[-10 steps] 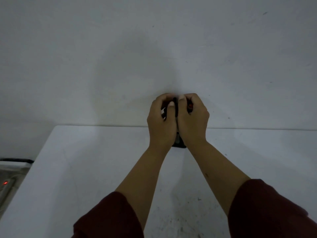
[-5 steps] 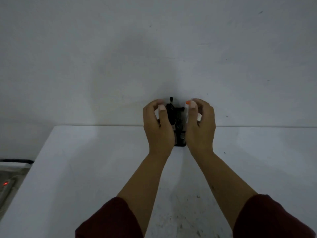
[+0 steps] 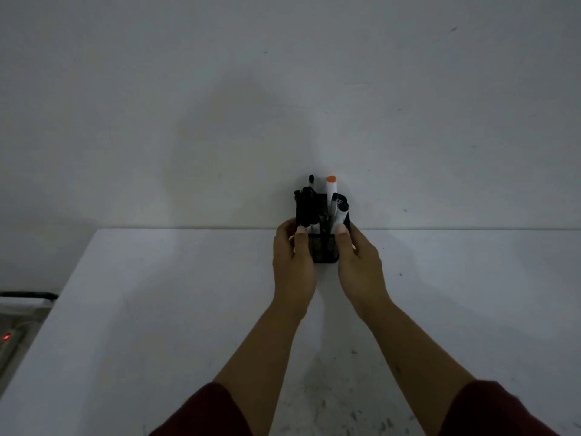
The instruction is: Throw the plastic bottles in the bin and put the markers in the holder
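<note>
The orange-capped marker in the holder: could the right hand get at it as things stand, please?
Probably yes: the orange-capped marker stands tallest in the holder, its top uncovered, just above the right hand, which would first have to release the holder's side.

Setting: plain indoor workroom, office-like or lab-like; exact kind cannot be told. Evidence:
- White counter [image 3: 157,309], smooth top with scuffs and dark specks near the front edge, set against a bare white wall [image 3: 283,89], lightly marked.
- Black mesh holder [image 3: 325,250] on the counter at the wall, filled with markers [image 3: 330,191], one orange-capped.
- Grey device [image 3: 9,338] with a small red light, low at the left, beside the counter.
- Lighting dim.
</note>
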